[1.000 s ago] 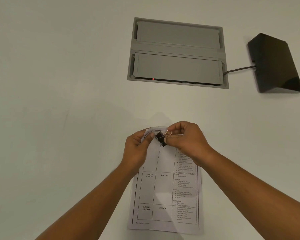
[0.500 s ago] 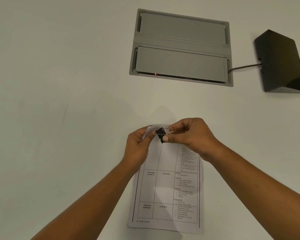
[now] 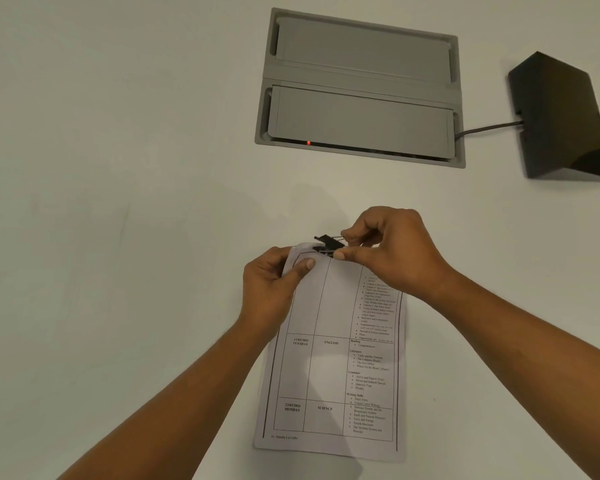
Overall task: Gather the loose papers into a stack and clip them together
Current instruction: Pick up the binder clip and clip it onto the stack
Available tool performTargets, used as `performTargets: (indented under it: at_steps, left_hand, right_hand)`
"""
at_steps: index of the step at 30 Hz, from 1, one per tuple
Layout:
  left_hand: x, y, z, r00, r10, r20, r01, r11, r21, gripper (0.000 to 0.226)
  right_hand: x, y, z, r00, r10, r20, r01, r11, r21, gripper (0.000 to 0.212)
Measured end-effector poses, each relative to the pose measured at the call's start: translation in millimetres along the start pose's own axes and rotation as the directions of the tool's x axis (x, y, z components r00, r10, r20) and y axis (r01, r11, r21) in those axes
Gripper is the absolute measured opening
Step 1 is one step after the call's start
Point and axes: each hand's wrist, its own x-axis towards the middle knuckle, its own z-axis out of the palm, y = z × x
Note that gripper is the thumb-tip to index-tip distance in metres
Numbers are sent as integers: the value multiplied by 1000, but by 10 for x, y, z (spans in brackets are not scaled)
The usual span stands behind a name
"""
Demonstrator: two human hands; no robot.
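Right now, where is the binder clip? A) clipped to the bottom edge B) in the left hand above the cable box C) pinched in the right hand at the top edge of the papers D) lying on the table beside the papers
C: the right hand pinches the black binder clip by its wire handles at the top edge of the papers, while the left hand holds that top corner.

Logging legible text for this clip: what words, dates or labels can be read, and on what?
All on the top sheet of the paper stack:
"17/03/2026 TUESDAY"
"ENGLISH"
"23/03/2026 MONDAY"
"SCIENCE"
"Reading", "Grammar", "Writing Skills"
Bulleted lines and the footer: too small to read.
Binder clip, grey panel, black box: no text.
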Motion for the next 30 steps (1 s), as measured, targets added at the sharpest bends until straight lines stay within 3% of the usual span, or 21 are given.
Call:
performTargets:
  at_steps: [8, 18, 23, 28, 30]
  left_hand:
    - [9, 3, -13, 1000, 14, 3, -14, 999, 30, 12]
    - [14, 46, 15, 1000, 22, -8, -23, 998, -54, 21]
    - [4, 19, 11, 999, 35, 25, -32, 996, -86, 15]
    - [2, -2, -4, 998, 24, 56, -16, 991, -132, 10]
    - [12, -1, -18, 998, 15, 60, -5, 986, -167, 4]
  right_hand:
    - [75, -12, -111, 986, -101, 134, 120, 983, -140, 19]
    - [255, -82, -186, 954, -74, 289, 145, 962, -231, 15]
    - [296, -91, -200, 939, -78, 335, 171, 951, -259, 11]
    - [318, -93, -199, 928, -42, 369, 149, 952, -267, 41]
    - [315, -65, -203, 922, -28, 386, 129, 963, -238, 63]
